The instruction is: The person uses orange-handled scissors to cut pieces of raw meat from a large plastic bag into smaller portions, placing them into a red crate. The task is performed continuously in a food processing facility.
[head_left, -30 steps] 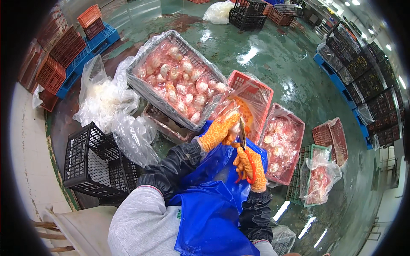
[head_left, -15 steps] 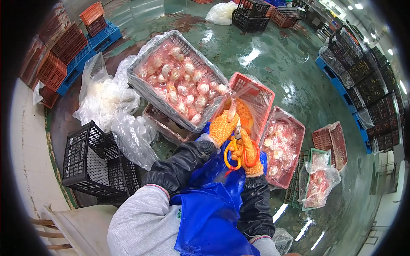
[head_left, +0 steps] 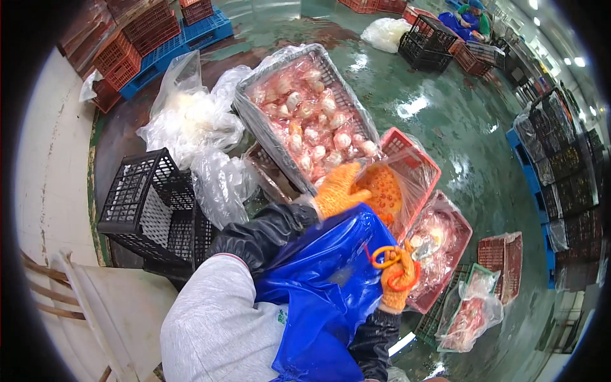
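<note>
Both hands wear orange knit gloves. Left hand (head_left: 337, 191) lies half open, fingers spread, on the plastic liner of the red crate (head_left: 414, 167) holding orange pieces; right hand (head_left: 400, 280), nearer, is closed around orange-handled scissors (head_left: 387, 258). A clean job probably needs the liner held taut while the blades stay clear of the glove. Counted: one scissors, one grey crate (head_left: 254, 121) of pale pink meat at far left, one black crate (head_left: 149, 204) at near left.

Seafood processing floor, wet floor (head_left: 445, 121), stacked crates (head_left: 137, 38)
</note>
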Available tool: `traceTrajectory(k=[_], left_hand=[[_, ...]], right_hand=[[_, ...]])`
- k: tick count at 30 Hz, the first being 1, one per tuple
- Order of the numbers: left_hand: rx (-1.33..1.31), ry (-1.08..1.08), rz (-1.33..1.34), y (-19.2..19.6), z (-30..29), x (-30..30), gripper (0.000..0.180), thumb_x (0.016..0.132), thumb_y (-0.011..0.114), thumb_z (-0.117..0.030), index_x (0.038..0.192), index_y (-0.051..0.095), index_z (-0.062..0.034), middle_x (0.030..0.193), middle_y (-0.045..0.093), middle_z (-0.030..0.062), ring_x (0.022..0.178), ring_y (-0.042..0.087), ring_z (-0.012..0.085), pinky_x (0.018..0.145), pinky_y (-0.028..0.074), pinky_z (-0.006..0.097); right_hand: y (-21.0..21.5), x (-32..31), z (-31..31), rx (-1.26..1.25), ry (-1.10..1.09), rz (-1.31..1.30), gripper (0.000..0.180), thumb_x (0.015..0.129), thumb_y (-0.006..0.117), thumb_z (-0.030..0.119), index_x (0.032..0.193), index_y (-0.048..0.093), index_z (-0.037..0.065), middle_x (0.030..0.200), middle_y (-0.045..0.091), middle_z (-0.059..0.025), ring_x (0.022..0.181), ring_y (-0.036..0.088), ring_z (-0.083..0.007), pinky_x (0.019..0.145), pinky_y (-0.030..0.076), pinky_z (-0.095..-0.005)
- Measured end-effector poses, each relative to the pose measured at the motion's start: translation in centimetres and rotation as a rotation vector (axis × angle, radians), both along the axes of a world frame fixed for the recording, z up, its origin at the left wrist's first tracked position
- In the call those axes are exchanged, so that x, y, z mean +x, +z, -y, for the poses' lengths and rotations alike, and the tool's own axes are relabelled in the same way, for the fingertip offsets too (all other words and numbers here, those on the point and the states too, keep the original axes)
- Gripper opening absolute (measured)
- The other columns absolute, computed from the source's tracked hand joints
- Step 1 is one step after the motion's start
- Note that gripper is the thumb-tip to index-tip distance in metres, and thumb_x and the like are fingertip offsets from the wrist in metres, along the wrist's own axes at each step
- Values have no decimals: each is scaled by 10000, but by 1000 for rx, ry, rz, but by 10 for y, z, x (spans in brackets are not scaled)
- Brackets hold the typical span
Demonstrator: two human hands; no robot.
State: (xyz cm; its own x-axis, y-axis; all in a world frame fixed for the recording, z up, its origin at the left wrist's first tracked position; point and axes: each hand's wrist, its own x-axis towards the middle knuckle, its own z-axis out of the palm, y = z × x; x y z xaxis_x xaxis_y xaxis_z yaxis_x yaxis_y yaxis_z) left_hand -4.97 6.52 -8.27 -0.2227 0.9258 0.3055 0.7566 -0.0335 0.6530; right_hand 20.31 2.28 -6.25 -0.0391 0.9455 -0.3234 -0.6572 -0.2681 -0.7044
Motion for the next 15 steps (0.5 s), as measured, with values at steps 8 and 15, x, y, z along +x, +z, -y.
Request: traceTrajectory(k=[8,15], left_hand=[[-523,-14,-724,3,-11,-113,458,730,521,-448,1066,546,-138,1010,598,193,1009,540,376,904,340,550],[-981,-285,-590,-20,-49,-127,662,630,598,-592,1064,624,-93,1057,609,181,1024,575,293,858,452,404]], right_hand=[[-7,22,18,-73,134,-252,450,856,542,128,1246,381,-27,840,543,-96,678,501,-148,657,441,-273],[-31,22,15,32,111,-230,443,884,513,165,1261,378,-26,864,567,-95,711,545,-168,679,468,-298]])
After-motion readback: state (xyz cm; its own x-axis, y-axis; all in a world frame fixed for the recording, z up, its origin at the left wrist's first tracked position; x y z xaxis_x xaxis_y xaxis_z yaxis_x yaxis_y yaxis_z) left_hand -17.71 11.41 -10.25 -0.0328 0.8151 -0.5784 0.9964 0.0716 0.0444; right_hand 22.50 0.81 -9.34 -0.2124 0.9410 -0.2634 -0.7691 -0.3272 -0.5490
